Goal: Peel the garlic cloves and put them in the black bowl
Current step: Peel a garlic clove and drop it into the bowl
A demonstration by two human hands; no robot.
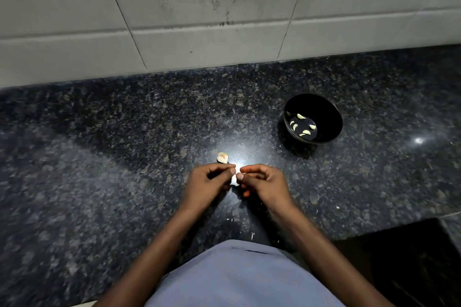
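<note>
While a papery garlic remnant [222, 157] lies on the speckled worktop [99, 157], the left hand [208, 183] and right hand [264, 185] meet just beside it, both pinching one whitish garlic clove [234, 180] between thumbs and fingertips. Farther right, the black bowl [324, 109] holds several peeled cloves [302, 126].

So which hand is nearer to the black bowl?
The right hand. The black bowl sits up and to its right; the left hand is farther, on the other side of the right hand.
</note>
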